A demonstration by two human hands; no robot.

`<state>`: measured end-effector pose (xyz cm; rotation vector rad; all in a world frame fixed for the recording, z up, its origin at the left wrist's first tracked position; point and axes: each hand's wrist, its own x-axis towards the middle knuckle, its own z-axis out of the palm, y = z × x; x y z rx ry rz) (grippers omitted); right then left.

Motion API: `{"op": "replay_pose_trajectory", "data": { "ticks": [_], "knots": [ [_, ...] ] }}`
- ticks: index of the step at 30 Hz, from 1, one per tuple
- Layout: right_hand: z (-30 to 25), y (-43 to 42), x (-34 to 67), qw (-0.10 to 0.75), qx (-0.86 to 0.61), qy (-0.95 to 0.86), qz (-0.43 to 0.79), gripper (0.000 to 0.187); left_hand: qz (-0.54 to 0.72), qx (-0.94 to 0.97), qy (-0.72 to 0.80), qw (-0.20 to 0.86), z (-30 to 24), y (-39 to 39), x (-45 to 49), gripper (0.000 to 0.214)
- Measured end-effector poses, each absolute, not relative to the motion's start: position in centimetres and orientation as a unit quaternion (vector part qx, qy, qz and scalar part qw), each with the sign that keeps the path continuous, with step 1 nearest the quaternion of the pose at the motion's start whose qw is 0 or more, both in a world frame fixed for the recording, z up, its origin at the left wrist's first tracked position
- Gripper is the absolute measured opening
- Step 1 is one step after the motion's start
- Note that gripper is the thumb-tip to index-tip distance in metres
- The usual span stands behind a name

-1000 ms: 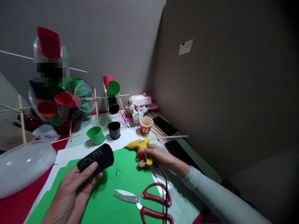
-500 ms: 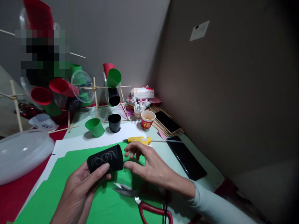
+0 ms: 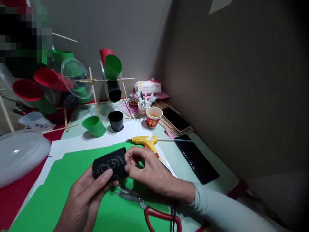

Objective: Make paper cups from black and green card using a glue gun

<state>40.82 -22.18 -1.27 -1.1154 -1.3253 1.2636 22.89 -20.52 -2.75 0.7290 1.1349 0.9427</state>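
Observation:
My left hand [image 3: 84,196] is wrapped round a black paper cup [image 3: 109,163] with pale swirls drawn on its side, thumb on top and the cup tilted to the right. At the cup's right end, my right hand [image 3: 146,166] pinches its rim between thumb and fingers. Scissors with red handles [image 3: 163,214] lie just below, their blades partly in shadow. Under both hands spreads a green sheet [image 3: 70,180]. A yellow glue gun [image 3: 145,140] with a clear glue stick rests behind my right hand.
Farther back stand a green paper cup [image 3: 94,126], a black one [image 3: 116,121] and a red-and-white cup [image 3: 154,117]. A stick frame [image 3: 94,87] bears several coloured cups at the left. Two dark phones [image 3: 196,159] lie along the right, near the wall.
My right hand has closed from spread fingers into a pinch on the black cup's rim. The view has shifted, bringing more of the glue gun into sight.

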Motion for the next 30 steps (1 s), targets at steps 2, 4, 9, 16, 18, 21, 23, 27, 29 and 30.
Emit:
{"op": "replay_pose_trajectory", "data": {
  "ticks": [2,4,9,16,18,21,23,27,29,30],
  "knots": [
    [-1.2,-22.2,40.9,0.487,-0.445,-0.53,0.533,0.011,0.421,0.32,0.513,0.676,-2.6,-20.6,23.1,0.059],
    [-1.2,-22.3,41.0,0.495,-0.447,-0.524,0.53,0.009,0.422,0.302,0.524,0.675,-2.4,-20.6,23.4,0.063],
    [-1.2,-22.0,41.5,0.519,-0.496,-0.531,0.451,0.008,0.422,0.267,0.564,0.658,-1.9,-20.2,23.6,0.074],
    [-1.1,-21.7,42.0,0.529,-0.501,-0.539,0.423,0.008,0.409,0.314,0.534,0.669,-2.7,-20.0,22.8,0.072],
    [-1.0,-21.8,41.9,0.532,-0.501,-0.538,0.419,0.008,0.408,0.317,0.522,0.679,-2.8,-20.1,22.8,0.072],
    [-0.9,-21.9,41.9,0.527,-0.526,-0.562,0.36,0.01,0.398,0.332,0.517,0.681,-2.8,-20.0,22.9,0.074],
    [-0.8,-22.0,42.1,0.51,-0.545,-0.603,0.28,0.012,0.393,0.353,0.534,0.66,-2.8,-19.8,22.8,0.082],
    [-0.3,-22.4,42.8,0.411,-0.554,-0.719,0.087,0.006,0.411,0.417,0.558,0.589,-3.0,-19.1,22.2,0.091],
    [-0.2,-22.6,42.9,0.325,-0.552,-0.767,0.016,0.007,0.422,0.466,0.555,0.545,-3.2,-18.9,22.1,0.08],
    [-0.2,-22.6,43.0,0.285,-0.55,-0.785,-0.005,0.008,0.423,0.489,0.555,0.523,-3.2,-18.9,22.1,0.075]
  ]
}}
